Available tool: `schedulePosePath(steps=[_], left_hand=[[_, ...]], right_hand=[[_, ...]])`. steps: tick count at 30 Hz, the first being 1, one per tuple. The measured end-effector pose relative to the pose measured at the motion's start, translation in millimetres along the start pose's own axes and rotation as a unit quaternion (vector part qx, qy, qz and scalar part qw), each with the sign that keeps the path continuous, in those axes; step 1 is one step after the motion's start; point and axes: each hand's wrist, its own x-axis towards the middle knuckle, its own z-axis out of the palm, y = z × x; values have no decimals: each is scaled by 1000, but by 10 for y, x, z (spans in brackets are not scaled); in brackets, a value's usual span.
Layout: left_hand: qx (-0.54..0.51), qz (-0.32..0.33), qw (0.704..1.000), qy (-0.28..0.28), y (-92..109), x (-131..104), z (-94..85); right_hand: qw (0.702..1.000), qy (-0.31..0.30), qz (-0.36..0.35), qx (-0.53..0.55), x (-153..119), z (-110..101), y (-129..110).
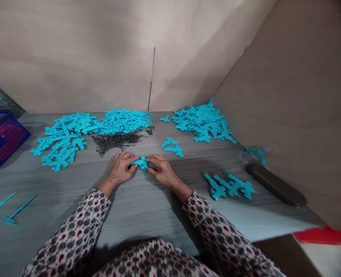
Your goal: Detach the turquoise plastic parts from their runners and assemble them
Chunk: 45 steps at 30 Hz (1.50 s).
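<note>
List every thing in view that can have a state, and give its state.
Left hand: closed on the turquoise piece
Right hand: fingers at the piece's other end
Turquoise piece: held between both hands
Thin turquoise sticks: heaped loose
Dark pieces: heaped on the near side of the sticks
Left turquoise pile: loose, overlapping
Right turquoise pile: loose, overlapping
Blue basket: red showing inside
</note>
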Motion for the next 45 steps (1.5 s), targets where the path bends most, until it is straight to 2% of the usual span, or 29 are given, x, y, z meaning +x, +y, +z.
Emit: schedulePosePath(steps=[15,19,24,26,32,36,45], left_hand=[[15,-2,1000,-9,-47,16,36],[17,4,1000,-21,-40,24,13],[13,2,1000,-28,-32,31,-2],[12,-2,1000,-27,-28,32,0],[-1,-10,999,-33,-23,46,-11],[-15,-5,999,-49,-49,67,-28],[-25,9,998,-49,-146,77,36]], right_hand=[[1000,4,14,18,-3,4,-7],[995,46,44,76,-17,37,81],[974,147,121,120,-36,67,282],[972,158,126,121,-32,73,321],[987,121,73,81,22,120,309],[995,74,41,46,66,105,307],[998,-28,26,-40,97,16,252]])
